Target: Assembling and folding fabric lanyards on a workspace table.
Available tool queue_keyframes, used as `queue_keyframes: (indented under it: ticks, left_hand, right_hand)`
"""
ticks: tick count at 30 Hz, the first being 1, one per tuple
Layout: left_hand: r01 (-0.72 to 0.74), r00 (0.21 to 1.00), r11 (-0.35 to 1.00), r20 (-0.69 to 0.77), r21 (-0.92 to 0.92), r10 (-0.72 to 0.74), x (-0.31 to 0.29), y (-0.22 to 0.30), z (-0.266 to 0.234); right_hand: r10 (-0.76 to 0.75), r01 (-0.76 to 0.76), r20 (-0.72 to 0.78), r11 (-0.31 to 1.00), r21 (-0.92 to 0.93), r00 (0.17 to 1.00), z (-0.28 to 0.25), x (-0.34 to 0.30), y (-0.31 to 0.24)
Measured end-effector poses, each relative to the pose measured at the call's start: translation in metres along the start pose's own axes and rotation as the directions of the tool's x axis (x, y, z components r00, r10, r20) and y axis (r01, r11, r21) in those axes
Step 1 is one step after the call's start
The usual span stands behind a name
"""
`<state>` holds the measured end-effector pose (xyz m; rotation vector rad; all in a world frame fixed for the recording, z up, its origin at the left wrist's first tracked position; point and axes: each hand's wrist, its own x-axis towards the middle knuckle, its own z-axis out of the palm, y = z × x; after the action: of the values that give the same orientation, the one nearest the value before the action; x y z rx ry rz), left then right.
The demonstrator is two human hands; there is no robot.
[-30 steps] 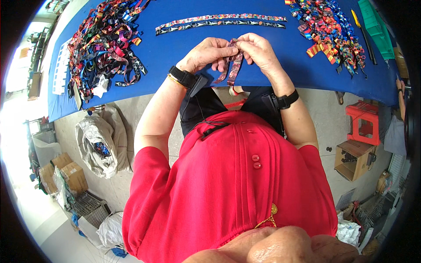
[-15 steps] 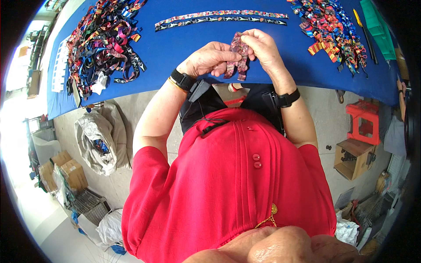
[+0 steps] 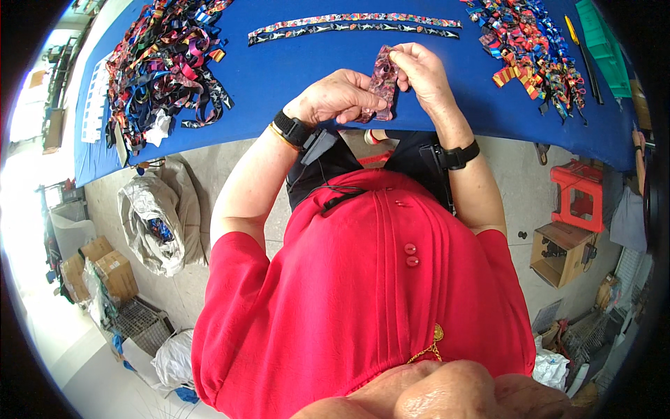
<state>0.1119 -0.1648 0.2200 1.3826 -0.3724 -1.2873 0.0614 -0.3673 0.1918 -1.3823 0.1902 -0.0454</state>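
Between my hands is a folded purple-pink patterned ribbon strap (image 3: 384,78), held above the table's near edge. My left hand (image 3: 342,96) pinches its lower part between thumb and fingers. With its thumb and forefinger, my right hand (image 3: 421,71) grips the upper right side of the strap. Beyond my hands, two long straps lie side by side on the blue cloth: a light multicoloured strap (image 3: 356,17) and, nearer to me, a black strap with white figures (image 3: 356,29).
A tangled heap of straps (image 3: 167,70) covers the left of the blue table (image 3: 293,77); another pile (image 3: 530,56) lies right. Beside that are a yellow-and-black stick (image 3: 583,59) and a green tray (image 3: 607,52). Below stand a cloth sack (image 3: 185,209) and a red stool (image 3: 579,197).
The strap's two hanging lengths, spread apart before, now lie together as one narrow band. My left hand has shifted slightly right along its lower part.
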Motion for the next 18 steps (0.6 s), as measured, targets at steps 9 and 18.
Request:
queue_keyframes:
  ticks: [9, 18]
  left_hand:
    - [0.033, 0.999, 0.999, 0.016, -0.017, -0.033, -0.006, -0.004, 0.001]
    - [-0.029, 0.943, 0.968, -0.314, 0.248, 0.108, -0.024, 0.018, 0.000]
  right_hand:
    - [0.007, -0.007, -0.030, 1.000, -0.005, 1.000, 0.001, 0.001, 0.001]
    - [-0.003, 0.003, 0.033, 1.000, 0.009, 0.999, -0.003, 0.000, 0.000]
